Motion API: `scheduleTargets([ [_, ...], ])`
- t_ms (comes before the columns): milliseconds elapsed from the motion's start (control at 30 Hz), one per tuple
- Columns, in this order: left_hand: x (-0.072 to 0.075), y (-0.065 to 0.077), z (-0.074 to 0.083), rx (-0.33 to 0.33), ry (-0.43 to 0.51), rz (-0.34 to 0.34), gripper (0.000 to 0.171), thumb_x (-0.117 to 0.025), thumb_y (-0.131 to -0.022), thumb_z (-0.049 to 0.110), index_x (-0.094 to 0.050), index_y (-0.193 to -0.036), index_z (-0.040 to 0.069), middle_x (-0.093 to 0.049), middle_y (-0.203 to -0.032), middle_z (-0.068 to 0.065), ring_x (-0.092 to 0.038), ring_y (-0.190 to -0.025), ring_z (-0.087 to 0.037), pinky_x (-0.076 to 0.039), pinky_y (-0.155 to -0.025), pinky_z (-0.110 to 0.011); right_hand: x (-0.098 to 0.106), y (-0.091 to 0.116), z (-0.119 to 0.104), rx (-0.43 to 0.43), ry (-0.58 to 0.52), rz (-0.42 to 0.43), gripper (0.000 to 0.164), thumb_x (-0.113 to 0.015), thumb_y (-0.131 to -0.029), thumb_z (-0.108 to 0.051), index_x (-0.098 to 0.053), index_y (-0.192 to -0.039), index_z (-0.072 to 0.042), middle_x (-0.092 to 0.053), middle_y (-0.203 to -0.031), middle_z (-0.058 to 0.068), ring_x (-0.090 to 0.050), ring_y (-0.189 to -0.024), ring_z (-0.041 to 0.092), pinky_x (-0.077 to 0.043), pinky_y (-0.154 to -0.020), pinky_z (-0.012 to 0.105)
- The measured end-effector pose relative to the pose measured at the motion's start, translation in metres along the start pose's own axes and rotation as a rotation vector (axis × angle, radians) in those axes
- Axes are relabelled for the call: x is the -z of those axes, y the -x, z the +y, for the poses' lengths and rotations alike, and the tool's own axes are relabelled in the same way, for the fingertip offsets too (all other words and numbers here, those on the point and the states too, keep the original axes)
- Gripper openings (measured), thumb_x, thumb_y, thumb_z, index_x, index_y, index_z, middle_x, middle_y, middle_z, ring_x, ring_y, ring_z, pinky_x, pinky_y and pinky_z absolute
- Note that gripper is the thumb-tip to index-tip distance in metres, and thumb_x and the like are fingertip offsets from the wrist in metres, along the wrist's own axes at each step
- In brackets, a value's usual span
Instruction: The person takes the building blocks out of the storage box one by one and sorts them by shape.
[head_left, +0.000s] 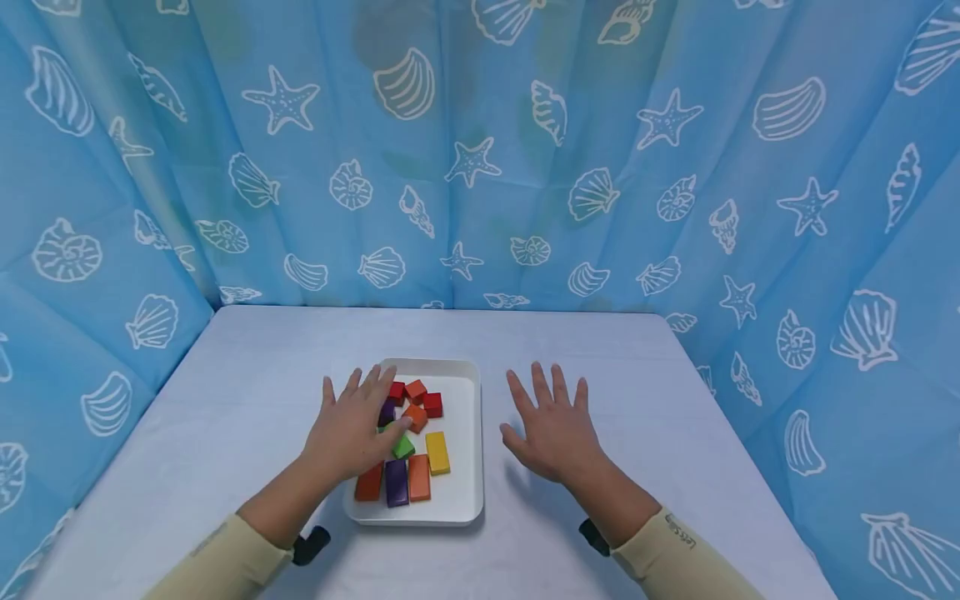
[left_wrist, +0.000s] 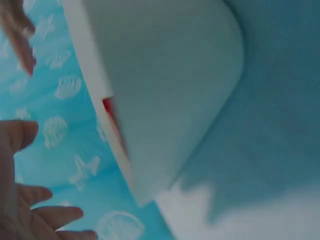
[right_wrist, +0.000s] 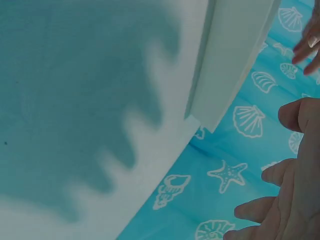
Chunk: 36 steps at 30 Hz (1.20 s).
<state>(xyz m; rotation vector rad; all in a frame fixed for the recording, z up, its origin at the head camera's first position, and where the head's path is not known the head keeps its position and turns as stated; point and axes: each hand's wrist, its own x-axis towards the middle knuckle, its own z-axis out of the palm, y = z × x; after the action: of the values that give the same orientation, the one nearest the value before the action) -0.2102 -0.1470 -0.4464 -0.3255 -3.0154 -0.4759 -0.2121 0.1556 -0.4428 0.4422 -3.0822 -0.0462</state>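
A white, rectangular tray with rounded corners [head_left: 467,467] sits on the counter covered in pale cloth [head_left: 615,375], left of the middle, and carries a group of coloured blocks. The left hand [head_left: 352,433] is spread wide over the tray's left side, its fingers apart, holding nothing, and it hides some of the contents. The right hand [head_left: 557,437] is likewise spread wide, above the counter to the right of the tray, holding nothing; its finger-shaped shadow shows in the right wrist view.

Along the tray's near end, 3 oblong blocks stand side by side: a red-orange oblong block [head_left: 368,485], partly covered by the left hand, a dark purple oblong block [head_left: 397,483] and an orange oblong block [head_left: 420,478]. A yellow oblong block [head_left: 437,453] lies just beyond the orange one, to its right. A bright green block [head_left: 403,448] sits at an angle near the left thumb. Farther up are 2 small orange blocks [head_left: 416,418] and 2 small red blocks [head_left: 432,405], with a small purple block [head_left: 387,412] partly hidden by the fingers.

Beige sleeves [head_left: 678,550] cover both forearms, and a blue curtain with white shell and starfish prints [head_left: 502,108] hangs behind the counter.
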Motion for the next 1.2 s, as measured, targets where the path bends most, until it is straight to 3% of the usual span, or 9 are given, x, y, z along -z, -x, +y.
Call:
scheduleTargets([
  [200, -0.003, 0.000, -0.015, 0.277, 0.500, 0.014, 0.073, -0.063, -0.105, 0.033, -0.031, -0.167, 0.009, -0.041, -0.166, -0.021, -0.032, -0.154, -0.047, -0.029, -0.119, -0.071, -0.008, 0.000, 0.006, -0.002, -0.042, -0.013, 0.079, -0.051, -0.105, -0.054, -0.026, -0.171, -0.016, -0.021, -0.173, 0.025, -0.015, -0.158, 0.052, -0.017, -0.120, 0.078],
  [267, -0.008, -0.002, -0.022, 0.325, 0.662, 0.041, 0.068, -0.060, -0.107, 0.029, -0.032, -0.166, 0.008, -0.042, -0.165, -0.020, -0.034, -0.153, -0.046, -0.036, -0.116, -0.068, -0.011, 0.000, 0.008, -0.011, -0.059, -0.017, 0.079, -0.052, -0.105, -0.052, -0.028, -0.170, -0.015, -0.023, -0.173, 0.025, -0.018, -0.157, 0.052, -0.020, -0.119, 0.078],
  [333, -0.017, -0.004, -0.031, 0.350, 0.794, 0.058, 0.064, -0.058, -0.108, 0.025, -0.033, -0.164, 0.005, -0.044, -0.163, -0.020, -0.036, -0.153, -0.042, -0.035, -0.120, -0.063, -0.015, 0.001, 0.010, -0.024, -0.070, -0.024, 0.079, -0.052, -0.105, -0.052, -0.028, -0.170, -0.015, -0.025, -0.172, 0.025, -0.022, -0.156, 0.053, -0.024, -0.118, 0.077],
  [433, -0.033, -0.006, -0.045, 0.373, 0.907, 0.049, 0.063, -0.059, -0.107, 0.020, -0.034, -0.162, 0.001, -0.045, -0.162, -0.023, -0.037, -0.152, -0.042, -0.033, -0.122, -0.059, -0.020, 0.001, 0.013, -0.047, -0.081, -0.038, 0.079, -0.052, -0.105, -0.051, -0.027, -0.171, -0.016, -0.027, -0.171, 0.025, -0.026, -0.154, 0.052, -0.028, -0.118, 0.076],
  [600, -0.052, -0.002, -0.057, 0.363, 0.942, 0.040, 0.062, -0.063, -0.104, 0.015, -0.040, -0.159, 0.001, -0.046, -0.161, -0.022, -0.041, -0.151, -0.039, -0.035, -0.123, -0.053, -0.027, 0.002, 0.016, -0.075, -0.105, -0.056, 0.079, -0.054, -0.104, -0.049, -0.028, -0.170, -0.015, -0.032, -0.169, 0.026, -0.032, -0.152, 0.052, -0.032, -0.116, 0.075],
  [867, -0.058, 0.006, -0.059, 0.312, 0.878, -0.005, 0.062, -0.069, -0.101, 0.013, -0.045, -0.157, 0.002, -0.049, -0.159, -0.024, -0.048, -0.146, -0.041, -0.040, -0.118, -0.053, -0.028, -0.003, 0.010, -0.034, -0.148, -0.017, 0.078, -0.064, -0.102, -0.040, -0.035, -0.166, -0.007, -0.045, -0.161, 0.027, -0.046, -0.145, 0.048, -0.044, -0.112, 0.066],
  [1000, -0.059, 0.007, -0.059, 0.308, 0.852, -0.008, 0.060, -0.068, -0.101, 0.013, -0.047, -0.156, 0.002, -0.051, -0.158, -0.023, -0.050, -0.144, -0.040, -0.041, -0.117, -0.052, -0.022, -0.016, -0.002, -0.008, -0.252, 0.012, 0.074, -0.069, -0.101, -0.034, -0.041, -0.163, -0.006, -0.051, -0.159, 0.020, -0.051, -0.144, 0.038, -0.048, -0.113, 0.056],
  [1200, -0.057, 0.007, -0.061, 0.300, 0.871, -0.004, 0.060, -0.067, -0.101, 0.012, -0.047, -0.157, 0.002, -0.050, -0.158, -0.022, -0.050, -0.145, -0.039, -0.043, -0.116, -0.050, -0.008, -0.043, -0.033, 0.070, -0.434, -0.021, 0.070, -0.076, -0.098, -0.030, -0.048, -0.160, -0.013, -0.051, -0.160, 0.008, -0.050, -0.145, 0.029, -0.050, -0.112, 0.051],
])
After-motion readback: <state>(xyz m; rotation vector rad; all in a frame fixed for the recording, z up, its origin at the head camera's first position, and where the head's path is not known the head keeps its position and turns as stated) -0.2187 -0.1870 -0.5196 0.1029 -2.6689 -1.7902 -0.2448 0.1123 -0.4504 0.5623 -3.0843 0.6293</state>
